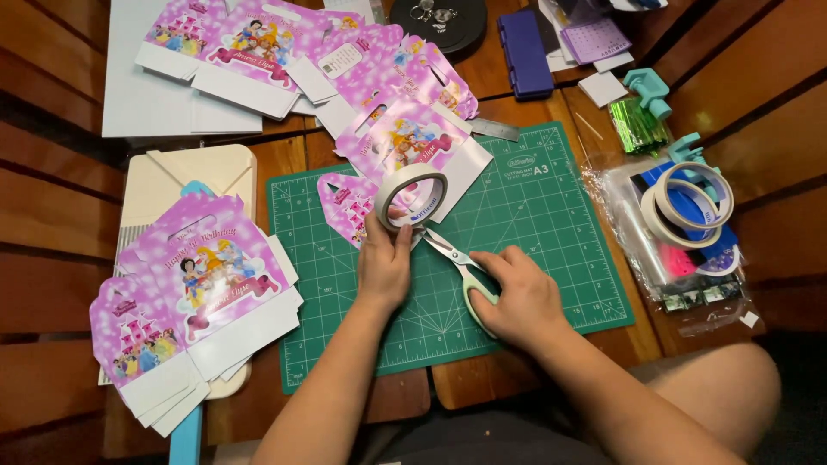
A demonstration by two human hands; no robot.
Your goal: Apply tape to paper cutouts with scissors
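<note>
My left hand (384,258) holds a roll of white tape (410,196) upright above the green cutting mat (551,215). Beside it, my right hand (517,297) grips green-handled scissors (457,258), whose blades point up-left toward the tape roll. A flat pink printed box cutout (349,207) lies on the mat just behind the roll, partly hidden by it.
A stack of pink flat box cutouts (194,293) lies at the left, and more of these cutouts (345,60) at the top. A clear bag with tape rolls (685,207) sits right of the mat. A blue case (524,52), a metal ruler (493,129) and green foil strips (637,125) lie beyond.
</note>
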